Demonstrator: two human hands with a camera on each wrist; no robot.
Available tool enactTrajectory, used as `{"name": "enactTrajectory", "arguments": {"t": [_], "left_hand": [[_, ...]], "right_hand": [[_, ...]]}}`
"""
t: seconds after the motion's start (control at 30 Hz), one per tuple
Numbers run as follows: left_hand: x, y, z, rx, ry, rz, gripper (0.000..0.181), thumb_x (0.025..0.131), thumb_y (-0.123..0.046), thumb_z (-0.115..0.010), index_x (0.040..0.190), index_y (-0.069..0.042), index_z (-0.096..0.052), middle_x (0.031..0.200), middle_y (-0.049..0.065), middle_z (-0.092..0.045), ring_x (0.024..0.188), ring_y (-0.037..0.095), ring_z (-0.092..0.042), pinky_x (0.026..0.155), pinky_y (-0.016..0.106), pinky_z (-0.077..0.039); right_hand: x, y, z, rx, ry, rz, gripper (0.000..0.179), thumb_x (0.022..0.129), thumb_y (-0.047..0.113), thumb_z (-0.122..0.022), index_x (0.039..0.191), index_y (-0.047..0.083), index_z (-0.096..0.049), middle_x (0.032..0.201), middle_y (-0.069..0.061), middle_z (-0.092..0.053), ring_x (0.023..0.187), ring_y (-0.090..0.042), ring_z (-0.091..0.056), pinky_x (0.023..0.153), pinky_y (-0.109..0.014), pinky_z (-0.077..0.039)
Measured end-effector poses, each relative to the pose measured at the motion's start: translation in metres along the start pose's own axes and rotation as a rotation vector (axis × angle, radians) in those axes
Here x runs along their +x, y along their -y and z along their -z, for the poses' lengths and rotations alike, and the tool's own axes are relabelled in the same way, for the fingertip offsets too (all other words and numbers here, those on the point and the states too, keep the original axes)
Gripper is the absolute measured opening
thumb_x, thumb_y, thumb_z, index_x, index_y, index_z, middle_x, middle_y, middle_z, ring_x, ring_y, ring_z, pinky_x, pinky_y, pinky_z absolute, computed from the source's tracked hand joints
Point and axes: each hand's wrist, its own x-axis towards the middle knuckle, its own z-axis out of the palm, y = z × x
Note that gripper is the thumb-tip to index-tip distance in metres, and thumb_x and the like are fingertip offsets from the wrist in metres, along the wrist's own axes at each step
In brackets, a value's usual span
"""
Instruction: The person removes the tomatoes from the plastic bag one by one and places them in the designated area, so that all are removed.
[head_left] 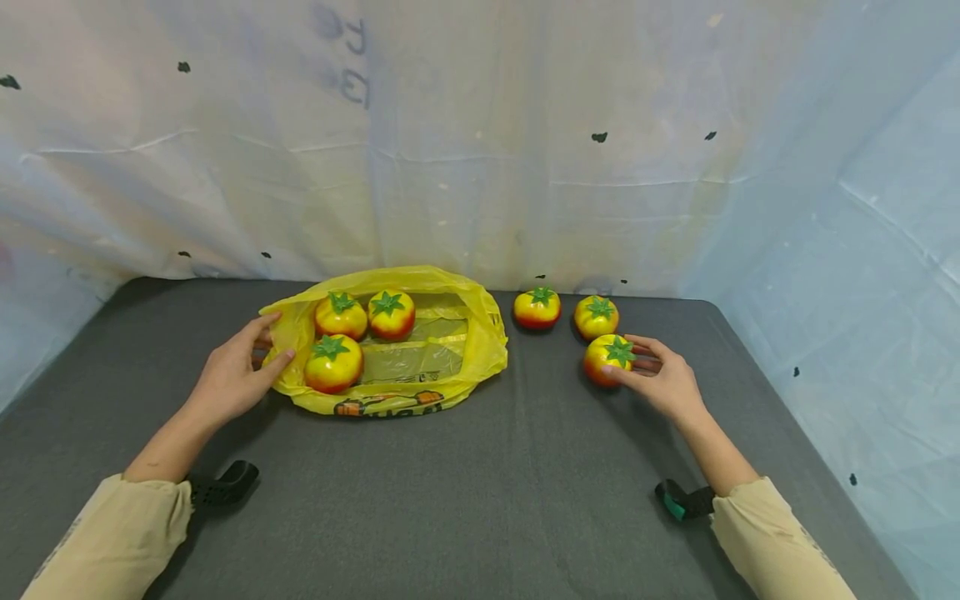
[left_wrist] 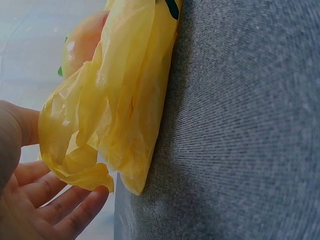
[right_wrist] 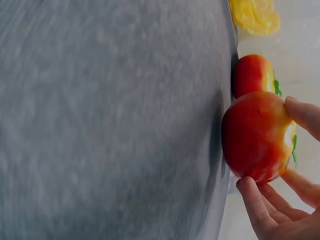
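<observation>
A yellow plastic bag (head_left: 390, 405) lies open on the dark table, with three red-and-yellow tomatoes inside, one of them the near tomato (head_left: 333, 364). My left hand (head_left: 238, 367) holds the bag's left edge between thumb and fingers; the left wrist view shows the crumpled bag film (left_wrist: 125, 100) between them. On the right, my right hand (head_left: 663, 379) grips a tomato (head_left: 602, 358) with a green star-shaped top, thumb on one side and fingertips (right_wrist: 246, 184) on the other. Just behind it sits another tomato (head_left: 596, 318).
A further tomato (head_left: 537, 308) stands between the bag and the right-hand pair, near the table's back edge. Pale sheeting (head_left: 480, 167) hangs behind the grey-black table (head_left: 450, 508) and along its sides. Dark straps (head_left: 225, 485) sit on both wrists.
</observation>
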Motion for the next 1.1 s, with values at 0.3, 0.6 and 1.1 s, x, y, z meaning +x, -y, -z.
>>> {"name": "enactTrajectory", "arguments": {"t": [0.3, 0.6, 1.1], "left_hand": [[0.001, -0.001, 0.0, 0.0, -0.008, -0.005, 0.06, 0.1, -0.024, -0.051, 0.145, 0.008, -0.028, 0.117, 0.032, -0.049, 0.105, 0.052, -0.053, 0.081, 0.062, -0.047], [0.0, -0.001, 0.0, 0.006, -0.005, -0.001, 0.06, 0.1, -0.025, -0.051, 0.145, 0.008, -0.028, 0.117, 0.032, -0.05, 0.104, 0.051, -0.054, 0.08, 0.061, -0.048], [-0.001, 0.002, -0.001, 0.006, 0.003, 0.02, 0.061, 0.1, -0.025, -0.051, 0.145, 0.008, -0.028, 0.118, 0.032, -0.049, 0.105, 0.052, -0.053, 0.081, 0.062, -0.048]], "right_hand": [[0.001, -0.01, 0.01, -0.011, -0.027, -0.028, 0.079, 0.086, 0.047, -0.068, 0.147, 0.008, -0.036, 0.146, -0.025, -0.039, 0.129, -0.041, -0.046, 0.098, -0.054, -0.045], [0.004, -0.017, 0.02, -0.041, -0.059, -0.052, 0.081, 0.087, 0.05, -0.066, 0.148, 0.006, -0.035, 0.146, -0.027, -0.039, 0.129, -0.042, -0.046, 0.097, -0.055, -0.045], [0.02, -0.025, 0.026, -0.068, -0.124, -0.101, 0.083, 0.086, 0.053, -0.064, 0.148, 0.006, -0.034, 0.146, -0.027, -0.038, 0.128, -0.043, -0.046, 0.097, -0.056, -0.045]]}}
